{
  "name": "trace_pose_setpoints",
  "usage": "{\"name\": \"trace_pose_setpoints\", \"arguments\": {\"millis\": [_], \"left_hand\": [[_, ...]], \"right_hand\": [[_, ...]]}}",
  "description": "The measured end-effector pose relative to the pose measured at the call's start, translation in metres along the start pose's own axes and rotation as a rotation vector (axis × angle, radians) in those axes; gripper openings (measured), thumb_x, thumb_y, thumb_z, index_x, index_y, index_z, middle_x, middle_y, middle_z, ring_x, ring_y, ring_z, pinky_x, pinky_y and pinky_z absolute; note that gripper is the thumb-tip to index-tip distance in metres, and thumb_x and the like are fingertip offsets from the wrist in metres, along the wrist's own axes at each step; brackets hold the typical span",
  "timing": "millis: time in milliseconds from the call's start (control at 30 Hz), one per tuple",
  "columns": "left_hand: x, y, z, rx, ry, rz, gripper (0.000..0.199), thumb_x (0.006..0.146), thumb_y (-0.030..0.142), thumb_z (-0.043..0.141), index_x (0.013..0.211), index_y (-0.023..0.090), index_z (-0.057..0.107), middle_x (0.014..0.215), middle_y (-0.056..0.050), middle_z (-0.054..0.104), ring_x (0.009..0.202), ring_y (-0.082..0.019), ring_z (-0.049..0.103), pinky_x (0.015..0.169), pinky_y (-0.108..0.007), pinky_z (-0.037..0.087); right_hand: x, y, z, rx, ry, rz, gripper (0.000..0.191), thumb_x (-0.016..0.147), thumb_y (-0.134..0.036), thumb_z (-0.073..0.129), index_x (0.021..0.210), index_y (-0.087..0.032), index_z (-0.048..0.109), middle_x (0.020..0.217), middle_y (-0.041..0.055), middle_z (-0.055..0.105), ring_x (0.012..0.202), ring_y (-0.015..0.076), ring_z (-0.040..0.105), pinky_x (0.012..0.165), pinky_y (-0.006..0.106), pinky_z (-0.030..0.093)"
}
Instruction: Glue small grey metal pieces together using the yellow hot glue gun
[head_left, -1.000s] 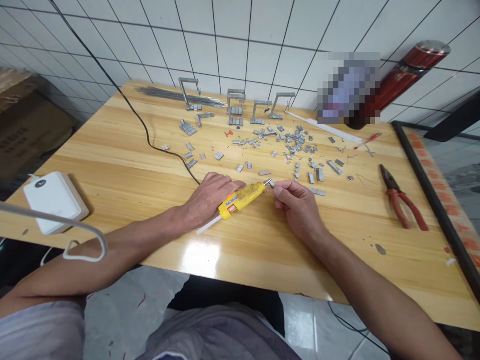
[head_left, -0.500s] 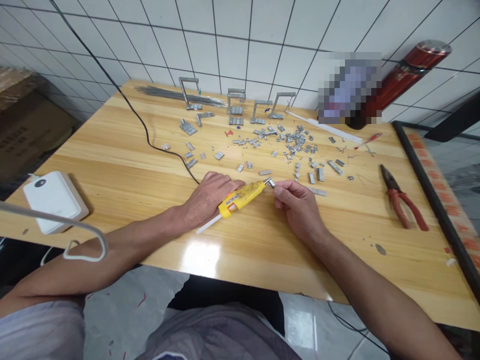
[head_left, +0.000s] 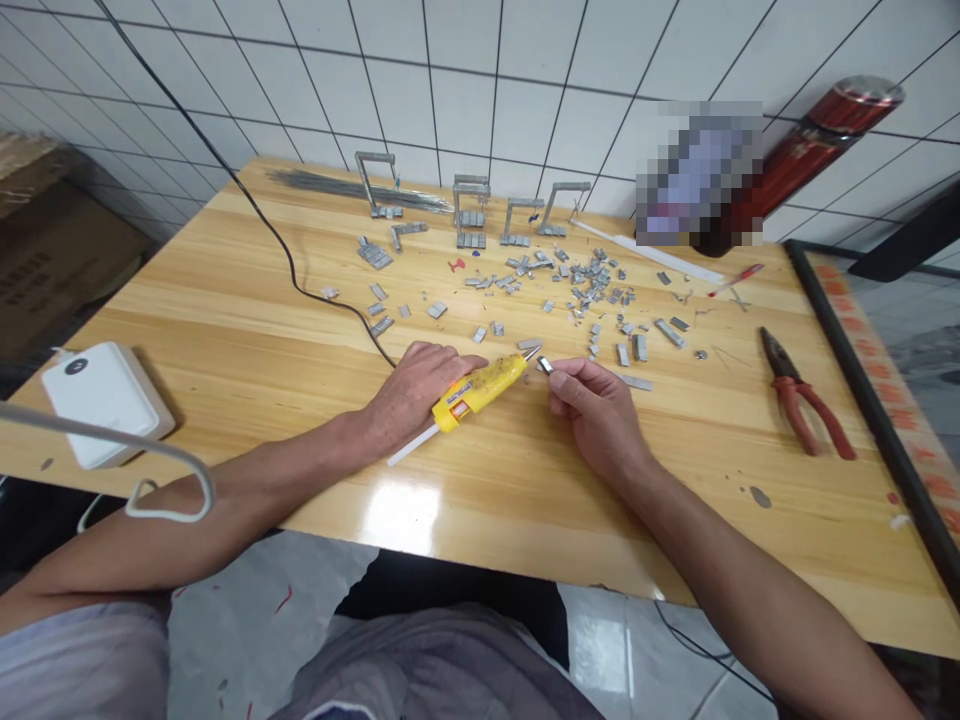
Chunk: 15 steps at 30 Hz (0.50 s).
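Note:
A yellow glue gun [head_left: 480, 393] with a white glue stick [head_left: 412, 445] out of its rear is gripped by my left hand [head_left: 416, 390]. Its metal tip points up and right, a short way from a small metal piece [head_left: 545, 366]. My right hand [head_left: 596, 405] pinches that piece between thumb and forefinger. Just beyond the hands, many small grey metal pieces [head_left: 592, 280] are scattered over the table. Several frames built of grey pieces [head_left: 512, 222] stand near the wall.
On the wooden table [head_left: 300, 340], red-handled pliers [head_left: 802, 400] and a black-edged panel [head_left: 862, 400] lie right. A red flask [head_left: 817, 150] stands back right, thin wires [head_left: 337, 188] lie back left, a white box [head_left: 109, 405] sits left. A black cable [head_left: 277, 235] crosses the left side.
The glue gun's tip has moved slightly up and left, away from the metal piece in my right hand. My right hand has hardly moved.

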<state>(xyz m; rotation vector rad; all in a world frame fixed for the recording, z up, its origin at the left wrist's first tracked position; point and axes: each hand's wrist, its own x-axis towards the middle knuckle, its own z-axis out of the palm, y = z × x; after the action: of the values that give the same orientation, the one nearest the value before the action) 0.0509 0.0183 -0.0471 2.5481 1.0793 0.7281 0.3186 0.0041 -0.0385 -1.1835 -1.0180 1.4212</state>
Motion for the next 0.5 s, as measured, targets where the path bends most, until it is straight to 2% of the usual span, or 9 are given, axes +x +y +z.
{"name": "trace_pose_setpoints", "arguments": {"millis": [133,267,400,500], "left_hand": [[0.0003,0.002,-0.0009,-0.053,0.008,-0.024,0.029,0.113,0.036,0.052,0.132,0.02,0.068,0.103,-0.008,0.076,0.099,-0.025,0.07,0.094,-0.04,0.046],[-0.0004,0.0,0.0008,-0.086,0.015,0.001,0.026,0.112,0.034,0.054,0.131,0.021,0.067,0.107,-0.007,0.078,0.1,-0.024,0.072,0.094,-0.039,0.048],[-0.0008,-0.0019,0.0022,-0.101,0.032,0.039,0.025,0.112,0.035,0.055,0.129,0.021,0.067,0.109,-0.007,0.08,0.1,-0.022,0.074,0.093,-0.038,0.049],[-0.0007,-0.0021,0.0024,-0.111,0.028,0.035,0.025,0.114,0.036,0.052,0.128,0.022,0.067,0.108,-0.006,0.08,0.1,-0.021,0.075,0.093,-0.038,0.05]], "right_hand": [[0.001,0.003,-0.0022,-0.022,0.027,-0.038,0.024,0.073,-0.043,0.091,0.086,-0.027,0.079,0.066,-0.0052,0.062,0.061,0.0122,0.049,0.062,0.029,0.042],[0.0001,0.0041,-0.0041,-0.106,0.044,-0.147,0.028,0.076,-0.046,0.093,0.09,-0.027,0.078,0.08,-0.0017,0.071,0.07,0.0146,0.057,0.067,0.031,0.049],[-0.0022,0.0035,-0.0046,-0.267,0.057,-0.277,0.028,0.081,-0.049,0.09,0.094,-0.027,0.078,0.083,0.0002,0.07,0.073,0.0165,0.059,0.067,0.033,0.049],[-0.003,0.0028,-0.0047,-0.378,0.077,-0.373,0.021,0.085,-0.044,0.087,0.095,-0.028,0.078,0.083,0.0003,0.068,0.073,0.0164,0.058,0.067,0.034,0.048]]}}
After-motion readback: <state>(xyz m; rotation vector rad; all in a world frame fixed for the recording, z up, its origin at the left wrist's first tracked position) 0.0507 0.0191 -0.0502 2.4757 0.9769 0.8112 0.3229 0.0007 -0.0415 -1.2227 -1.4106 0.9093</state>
